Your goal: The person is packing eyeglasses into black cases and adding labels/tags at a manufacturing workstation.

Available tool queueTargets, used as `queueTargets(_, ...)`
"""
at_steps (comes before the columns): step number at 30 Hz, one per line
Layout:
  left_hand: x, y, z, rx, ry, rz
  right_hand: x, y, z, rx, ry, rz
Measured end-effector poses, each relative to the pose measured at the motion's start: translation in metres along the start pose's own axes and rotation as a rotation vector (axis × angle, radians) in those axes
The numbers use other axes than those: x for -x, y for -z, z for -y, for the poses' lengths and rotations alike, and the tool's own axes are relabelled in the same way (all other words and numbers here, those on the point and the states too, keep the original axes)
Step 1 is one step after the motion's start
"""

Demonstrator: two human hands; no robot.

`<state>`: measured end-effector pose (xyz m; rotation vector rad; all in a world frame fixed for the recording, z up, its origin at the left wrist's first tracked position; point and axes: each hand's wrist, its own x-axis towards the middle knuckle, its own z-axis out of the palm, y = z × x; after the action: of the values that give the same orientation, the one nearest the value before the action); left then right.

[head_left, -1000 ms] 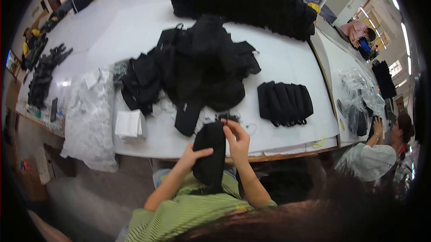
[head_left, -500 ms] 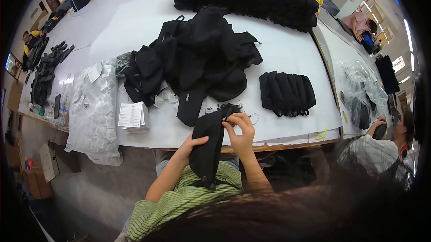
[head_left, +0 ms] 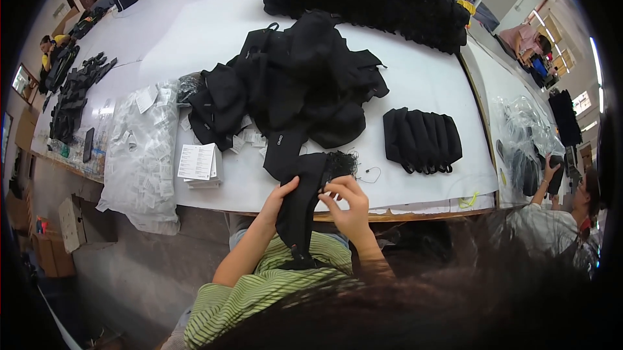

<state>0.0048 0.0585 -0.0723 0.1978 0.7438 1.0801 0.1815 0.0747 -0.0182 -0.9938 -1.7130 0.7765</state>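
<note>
Fabric piece (head_left: 295,217) at lower centre was black; shirt (head_left: 266,285) at bottom showed green stripes. Fabric heap (head_left: 311,77) at centre and folded row (head_left: 422,141) at right were black. Counter (head_left: 188,19) was white; cards (head_left: 196,160) at left white with dark print. Top (head_left: 519,37) at upper right was pink.

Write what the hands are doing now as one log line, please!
left hand: grips black fabric piece | right hand: at its right edge, grip unclear | nearby: black string tangle

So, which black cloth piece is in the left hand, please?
The piece held in front of the green striped shirt; those in the loose heap and neat row lie on the white table.
</note>
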Motion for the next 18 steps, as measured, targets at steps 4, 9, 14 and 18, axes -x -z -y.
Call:
queueTargets(4,0.0,-0.012,-0.004,-0.007,-0.059,-0.037,0.005,0.004,0.006,-0.005,-0.023,0.084)
queueTargets(9,-0.016,-0.004,-0.03,0.204,0.12,-0.014,0.017,-0.005,0.005,-0.101,-0.013,0.389)
queueTargets(14,-0.035,0.026,-0.032,0.165,0.037,-0.054,0.019,-0.008,-0.001,-0.149,-0.103,0.385)
queueTargets(18,-0.01,-0.005,-0.074,-1.356,-0.154,-0.276,0.006,0.012,-0.043,-0.199,-0.184,0.018)
